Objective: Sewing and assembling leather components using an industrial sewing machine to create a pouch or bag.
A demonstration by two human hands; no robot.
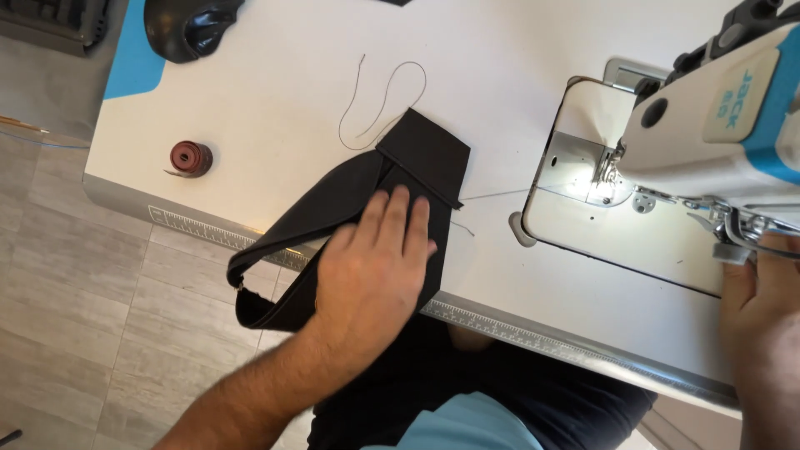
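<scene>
Across the white sewing table (pixel 275 92), whose near edge carries a printed ruler strip (pixel 500 329), everything is arranged around a single workstation. Largest is the white and blue sewing machine (pixel 717 117) on the right, its head hanging over a metal needle plate (pixel 583 171) lit by the machine's own lamp, so the stitching area is bright while the rest of the surface stays bare for handling cloth. Left of the plate lies the dark fabric piece (pixel 350 212), a long folded band with a squarer end (pixel 425 154) on the table and its looped end (pixel 250 287) drooping over the near edge; it sits just beside the machine bed, apart from the needle, with a thin thread (pixel 492 195) running from it toward the plate. The left hand (pixel 375 267) lies flat on the band, fingers spread and pressing down rather than gripping, which seems to keep the overhanging cloth from sliding off. The right hand (pixel 762 300) is at the machine's near right side by some metal fittings; whether it grasps anything I cannot tell. Farther back sit a black glossy object (pixel 192 29), a small dark red roll of tape (pixel 190 158), and a loose curl of thread (pixel 383 100).
</scene>
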